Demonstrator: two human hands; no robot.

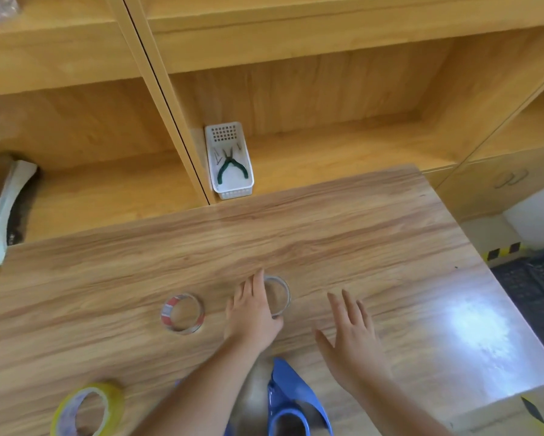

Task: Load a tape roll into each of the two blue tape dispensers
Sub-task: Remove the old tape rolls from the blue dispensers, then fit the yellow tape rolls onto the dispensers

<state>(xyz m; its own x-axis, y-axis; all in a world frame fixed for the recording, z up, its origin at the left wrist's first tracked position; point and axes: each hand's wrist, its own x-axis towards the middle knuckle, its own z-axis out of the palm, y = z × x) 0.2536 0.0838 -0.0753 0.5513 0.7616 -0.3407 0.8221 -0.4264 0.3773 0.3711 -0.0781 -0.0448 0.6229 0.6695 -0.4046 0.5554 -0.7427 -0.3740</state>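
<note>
Tape rolls lie flat on the table (pixel 374 221), holes facing up: a clear roll (pixel 283 294) in the middle, a red-white roll (pixel 182 313) just left of it, a yellow roll (pixel 86 407) near the front edge. Left hand (pixel 251 313) touches the clear roll's left rim, fingers loosely spread, not yet gripping. Right hand (pixel 352 338) hovers open, flat, apart from it. One blue dispenser (pixel 292 401) lies between the forearms, its long axis pointing away from the person. On the shelf, a white basket (pixel 231 190) holds green pliers (pixel 231 168)
</note>
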